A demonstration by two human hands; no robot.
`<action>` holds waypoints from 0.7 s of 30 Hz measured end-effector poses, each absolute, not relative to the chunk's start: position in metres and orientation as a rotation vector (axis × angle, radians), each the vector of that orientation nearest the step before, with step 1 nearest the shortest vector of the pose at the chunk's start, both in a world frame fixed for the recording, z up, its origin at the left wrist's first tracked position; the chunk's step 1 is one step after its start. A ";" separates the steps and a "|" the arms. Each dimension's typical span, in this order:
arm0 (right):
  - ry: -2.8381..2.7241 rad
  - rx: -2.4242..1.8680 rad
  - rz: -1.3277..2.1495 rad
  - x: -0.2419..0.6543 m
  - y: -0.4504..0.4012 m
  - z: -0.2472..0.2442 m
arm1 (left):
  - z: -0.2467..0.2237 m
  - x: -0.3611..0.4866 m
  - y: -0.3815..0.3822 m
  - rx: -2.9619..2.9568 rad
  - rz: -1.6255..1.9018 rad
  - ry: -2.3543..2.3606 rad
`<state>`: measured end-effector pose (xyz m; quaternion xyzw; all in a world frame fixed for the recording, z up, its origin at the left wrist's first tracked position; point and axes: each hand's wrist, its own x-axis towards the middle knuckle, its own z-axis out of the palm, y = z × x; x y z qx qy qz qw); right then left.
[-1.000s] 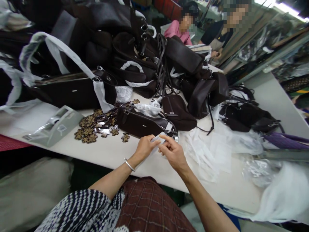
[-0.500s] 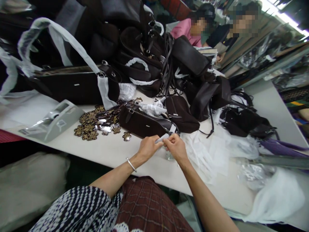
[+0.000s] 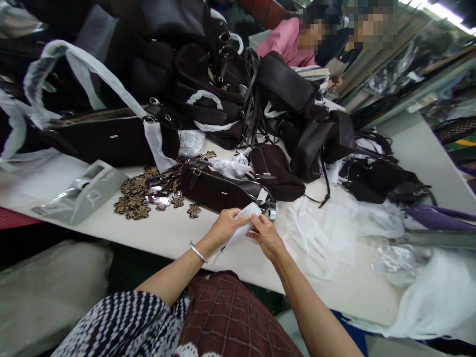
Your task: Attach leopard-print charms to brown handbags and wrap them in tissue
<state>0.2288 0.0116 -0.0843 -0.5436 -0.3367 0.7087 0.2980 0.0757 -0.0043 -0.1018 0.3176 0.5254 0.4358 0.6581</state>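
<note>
Between my two hands is a strip of thin white wrapping paper (image 3: 243, 224), with one end hanging down toward the table edge. My left hand (image 3: 225, 226) pinches its left side. At its upper right edge, the thumb and fingers of my right hand (image 3: 265, 235) are closed on it. Just behind my hands lies a small dark brown handbag (image 3: 217, 192), its handle wrapped in white. A roll of tape or similar shiny round piece (image 3: 271, 213) sits by the bag's right end; I cannot make out exactly what it is.
Leopard-print flower charms (image 3: 137, 210) lie in a pile at left, beside a grey tape dispenser-like holder (image 3: 87, 191). A larger bag (image 3: 100, 141) and several others crowd the back. White paper strips (image 3: 316, 238) lie at right. A person in pink (image 3: 280, 42) is across the table.
The white paper has come into fuller view between my hands, spread wider and flatter than before. My hands stay close together in front of the small bag.
</note>
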 end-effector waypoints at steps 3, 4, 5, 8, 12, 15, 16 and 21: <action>-0.892 -1.345 1.966 0.232 0.013 -0.092 | -0.097 0.076 -0.005 0.560 0.987 1.113; -0.940 -1.362 1.976 0.237 0.013 -0.093 | -0.096 0.076 -0.006 0.548 0.983 1.106; -1.027 -1.428 1.924 0.243 0.013 -0.093 | -0.096 0.075 -0.006 0.569 0.980 1.117; -1.434 -1.645 1.324 0.259 0.013 -0.080 | -0.099 0.072 -0.007 0.808 0.952 1.263; -2.204 -1.252 0.608 0.247 0.024 -0.050 | -0.101 0.072 -0.008 1.112 0.960 1.433; -2.600 -1.023 0.351 0.229 0.039 -0.040 | -0.100 0.074 -0.010 1.190 0.983 1.491; -2.621 -1.023 0.284 0.227 0.043 -0.038 | -0.100 0.075 -0.011 1.196 0.972 1.516; -2.276 -1.198 0.176 0.247 0.047 -0.035 | -0.098 0.073 -0.013 1.101 0.915 1.498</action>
